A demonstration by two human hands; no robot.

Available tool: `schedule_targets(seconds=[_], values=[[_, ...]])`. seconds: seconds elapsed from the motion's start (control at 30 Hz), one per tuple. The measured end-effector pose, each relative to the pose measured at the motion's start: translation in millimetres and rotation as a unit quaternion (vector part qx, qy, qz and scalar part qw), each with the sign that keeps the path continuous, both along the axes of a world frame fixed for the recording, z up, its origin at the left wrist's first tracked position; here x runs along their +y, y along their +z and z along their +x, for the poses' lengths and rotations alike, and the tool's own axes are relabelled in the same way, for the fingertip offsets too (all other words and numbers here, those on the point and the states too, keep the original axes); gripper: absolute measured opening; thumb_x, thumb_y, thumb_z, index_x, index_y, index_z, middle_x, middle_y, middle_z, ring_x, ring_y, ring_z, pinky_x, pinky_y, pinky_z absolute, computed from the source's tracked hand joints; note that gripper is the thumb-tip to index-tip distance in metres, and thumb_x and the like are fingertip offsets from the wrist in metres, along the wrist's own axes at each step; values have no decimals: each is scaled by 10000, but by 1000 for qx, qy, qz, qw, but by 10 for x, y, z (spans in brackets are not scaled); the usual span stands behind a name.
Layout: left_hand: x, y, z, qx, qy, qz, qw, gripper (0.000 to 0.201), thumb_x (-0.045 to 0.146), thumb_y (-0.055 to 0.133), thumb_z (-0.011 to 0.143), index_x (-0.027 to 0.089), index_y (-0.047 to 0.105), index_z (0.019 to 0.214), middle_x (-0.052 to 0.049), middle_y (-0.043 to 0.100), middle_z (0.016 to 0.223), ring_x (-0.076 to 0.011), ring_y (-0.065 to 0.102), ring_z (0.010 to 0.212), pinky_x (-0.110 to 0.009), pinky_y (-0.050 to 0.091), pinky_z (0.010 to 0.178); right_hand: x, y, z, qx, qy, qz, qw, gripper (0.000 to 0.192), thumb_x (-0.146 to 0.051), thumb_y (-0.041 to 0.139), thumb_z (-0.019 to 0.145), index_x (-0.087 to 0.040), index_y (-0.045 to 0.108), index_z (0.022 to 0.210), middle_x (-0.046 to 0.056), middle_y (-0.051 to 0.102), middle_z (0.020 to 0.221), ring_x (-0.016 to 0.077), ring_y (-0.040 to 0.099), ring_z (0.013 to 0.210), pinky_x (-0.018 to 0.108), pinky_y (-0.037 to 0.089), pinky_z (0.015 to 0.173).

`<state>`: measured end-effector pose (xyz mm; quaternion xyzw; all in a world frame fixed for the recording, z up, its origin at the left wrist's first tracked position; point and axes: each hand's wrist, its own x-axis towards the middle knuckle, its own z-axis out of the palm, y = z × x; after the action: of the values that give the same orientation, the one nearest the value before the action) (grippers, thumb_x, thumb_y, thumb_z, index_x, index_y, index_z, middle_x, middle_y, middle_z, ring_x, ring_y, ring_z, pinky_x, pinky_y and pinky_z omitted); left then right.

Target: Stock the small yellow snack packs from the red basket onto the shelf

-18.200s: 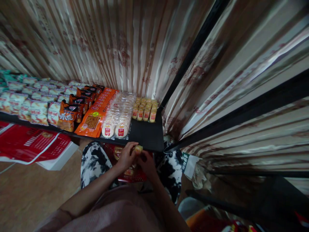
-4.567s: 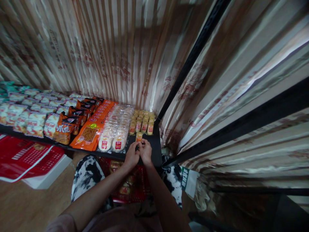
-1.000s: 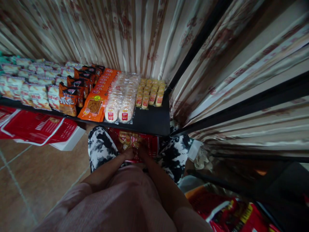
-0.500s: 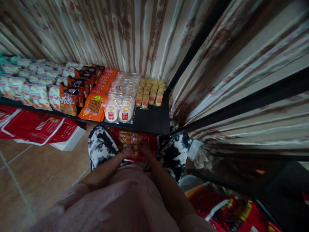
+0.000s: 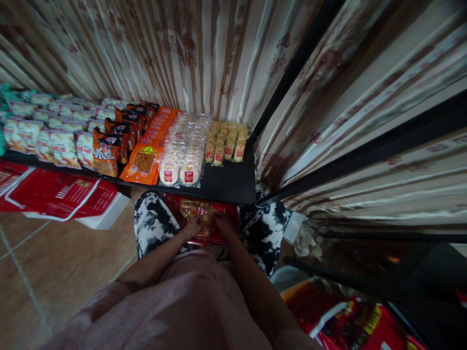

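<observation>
Between my knees, a red basket [image 5: 231, 214] holds several small snack packs [image 5: 189, 206] in yellow wrappers. My left hand [image 5: 193, 226] is low over the basket, its fingers curled in against a snack pack [image 5: 206, 221]. From the other side, my right hand [image 5: 221, 221] closes on the same pack, its fingers bent and in shadow. The exact fingertip contact is dim. On the black shelf [image 5: 226, 184] just ahead, similar yellow packs [image 5: 228, 141] stand in short rows at the right end.
Left along the shelf are round white crackers [image 5: 178, 170] in clear wrap, orange stick-snack bags [image 5: 144, 160], dark orange bags [image 5: 105, 155] and white bags [image 5: 62, 146]. A red basket [image 5: 65, 192] sits below left. Black posts [image 5: 365, 153] and curtains [image 5: 226, 48] stand beyond; red packages [image 5: 350, 316] lie lower right.
My hands stay over the basket; the right one has shifted slightly and the gap between them looks a little wider. The view has moved very slightly. The shelf goods look the same.
</observation>
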<state>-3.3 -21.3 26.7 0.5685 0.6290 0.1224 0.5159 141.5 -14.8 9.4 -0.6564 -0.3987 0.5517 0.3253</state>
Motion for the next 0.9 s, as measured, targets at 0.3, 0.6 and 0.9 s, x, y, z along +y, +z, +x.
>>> schedule_targets(seconds=[0.3, 0.6, 0.9], values=[[34, 144, -74, -101, 93, 21, 990, 155, 301, 492, 751, 175, 468, 664, 55, 428, 571, -76, 432, 541, -176, 364, 536, -35, 228, -11, 81, -25, -5, 996, 398, -462, 585, 620, -159, 622, 874, -10, 600, 606, 114, 533, 512, 233, 431, 512], [27, 287, -34, -229, 183, -45, 955, 345, 492, 574, 633, 192, 410, 678, 74, 400, 531, -56, 390, 452, -177, 308, 448, -66, 315, 22, 25, 58, -10, 998, 276, -326, 593, 676, -167, 658, 892, 20, 666, 772, 138, 588, 645, 253, 474, 595], [-23, 507, -90, -261, 197, -67, 943, 350, 465, 637, 611, 169, 489, 725, 75, 443, 542, -44, 405, 447, -168, 328, 445, -146, 418, 35, 52, 149, -3, 987, 310, -386, 622, 672, -144, 663, 861, 20, 666, 757, 130, 585, 642, 267, 481, 628]])
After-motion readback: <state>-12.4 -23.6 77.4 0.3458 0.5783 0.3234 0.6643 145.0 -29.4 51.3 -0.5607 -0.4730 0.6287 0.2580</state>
